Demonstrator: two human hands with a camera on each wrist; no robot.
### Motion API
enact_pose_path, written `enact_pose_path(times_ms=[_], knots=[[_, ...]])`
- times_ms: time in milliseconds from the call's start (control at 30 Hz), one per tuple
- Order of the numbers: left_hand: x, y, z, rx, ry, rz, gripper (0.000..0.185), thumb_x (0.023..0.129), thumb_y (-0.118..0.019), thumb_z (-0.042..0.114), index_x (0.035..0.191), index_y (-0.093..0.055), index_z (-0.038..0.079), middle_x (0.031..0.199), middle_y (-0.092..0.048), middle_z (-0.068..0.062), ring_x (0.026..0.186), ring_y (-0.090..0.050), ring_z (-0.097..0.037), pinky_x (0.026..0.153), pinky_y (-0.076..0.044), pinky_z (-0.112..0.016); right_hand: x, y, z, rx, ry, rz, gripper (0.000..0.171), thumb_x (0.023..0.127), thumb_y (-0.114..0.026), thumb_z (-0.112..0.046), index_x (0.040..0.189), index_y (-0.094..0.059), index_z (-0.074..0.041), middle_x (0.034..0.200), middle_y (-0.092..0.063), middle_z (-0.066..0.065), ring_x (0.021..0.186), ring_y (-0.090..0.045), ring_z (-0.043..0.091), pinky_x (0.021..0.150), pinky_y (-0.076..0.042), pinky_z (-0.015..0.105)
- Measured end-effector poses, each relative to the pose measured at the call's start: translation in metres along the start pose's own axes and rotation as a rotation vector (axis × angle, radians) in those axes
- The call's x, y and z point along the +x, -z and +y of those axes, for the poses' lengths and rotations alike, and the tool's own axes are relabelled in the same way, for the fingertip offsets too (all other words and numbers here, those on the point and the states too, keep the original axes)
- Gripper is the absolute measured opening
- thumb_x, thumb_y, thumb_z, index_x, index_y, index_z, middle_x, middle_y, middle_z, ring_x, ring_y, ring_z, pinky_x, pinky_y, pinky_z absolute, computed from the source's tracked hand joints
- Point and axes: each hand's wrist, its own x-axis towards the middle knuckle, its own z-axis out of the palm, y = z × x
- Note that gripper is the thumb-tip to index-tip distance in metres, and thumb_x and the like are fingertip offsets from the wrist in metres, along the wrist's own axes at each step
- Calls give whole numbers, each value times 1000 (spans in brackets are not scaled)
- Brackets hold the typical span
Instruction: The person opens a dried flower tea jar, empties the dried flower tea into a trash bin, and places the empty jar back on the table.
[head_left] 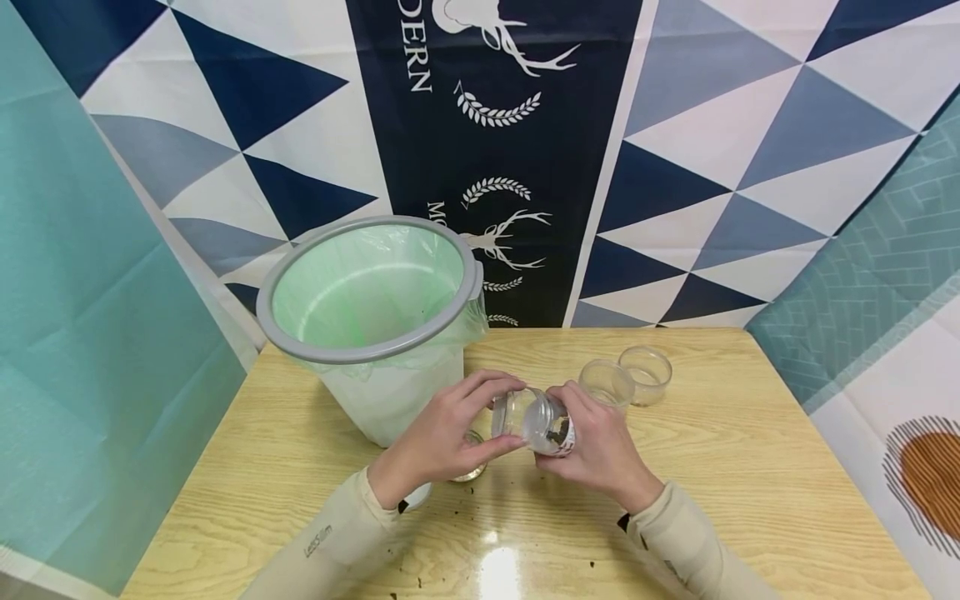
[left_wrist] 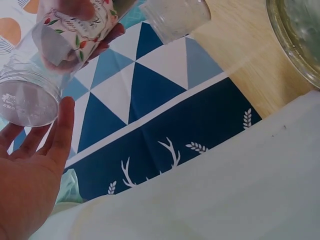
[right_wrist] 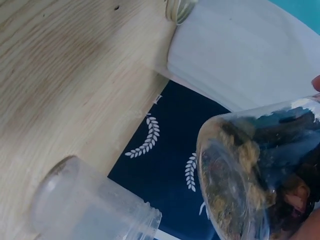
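Observation:
Over the table, my right hand (head_left: 600, 437) grips a clear jar (head_left: 557, 437) tipped onto its side. Its label (left_wrist: 92, 30) carries red and green print. Dark and yellowish-brown dried pieces (right_wrist: 250, 165) lie inside the jar. My left hand (head_left: 450, 421) holds the jar's clear end, thumb and fingers on either side. In the left wrist view that end has threaded rings and a round clear face (left_wrist: 27, 102), with the left fingers (left_wrist: 62, 130) beside it. A gold-rimmed round item (head_left: 471, 473) sits on the table, partly hidden by the left hand.
A white bin (head_left: 401, 400) with a grey rim and a pale green liner stands at the back left. Two clear open jars (head_left: 647, 375) stand behind the right hand. Small dark crumbs dot the wooden table (head_left: 720, 483). Patterned cloth hangs behind it.

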Motion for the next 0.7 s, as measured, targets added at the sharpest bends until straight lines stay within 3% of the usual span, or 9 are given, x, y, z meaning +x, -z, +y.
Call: enact_pose_path(times_ms=[167, 300, 567, 700], knots=[[-9, 3, -2, 0, 11, 44, 61, 86, -85, 34, 135, -59, 7, 131, -64, -8, 112, -68, -18, 97, -57, -27, -1, 1, 0, 121, -47, 19, 70, 52, -92, -21, 112, -61, -5, 97, -70, 2, 84, -68, 14, 73, -62, 37], [-24, 9, -4, 22, 60, 77, 65, 81, -89, 33, 133, -61, 8, 130, -66, -8, 117, -68, -21, 102, -56, -32, 0, 4, -1, 179, -88, 33, 67, 55, -91, -17, 114, -61, -5, 101, -71, 2, 88, -69, 15, 76, -62, 39], [-73, 26, -7, -83, 252, 62, 70, 68, -97, 26, 127, -62, 10, 123, -67, -3, 112, -67, -20, 98, -59, -32, 4, 8, -2, 263, -97, 106, 63, 55, -90, -13, 113, -65, -7, 99, -69, -3, 85, -67, 14, 84, -51, 15], [-99, 36, -9, -95, 321, 37, 67, 68, -98, 22, 123, -61, 9, 118, -66, -2, 107, -67, -19, 91, -61, -32, 7, 8, -5, 281, -72, 130, 63, 54, -90, -13, 111, -65, -6, 98, -69, -3, 84, -67, 17, 85, -50, 12]])
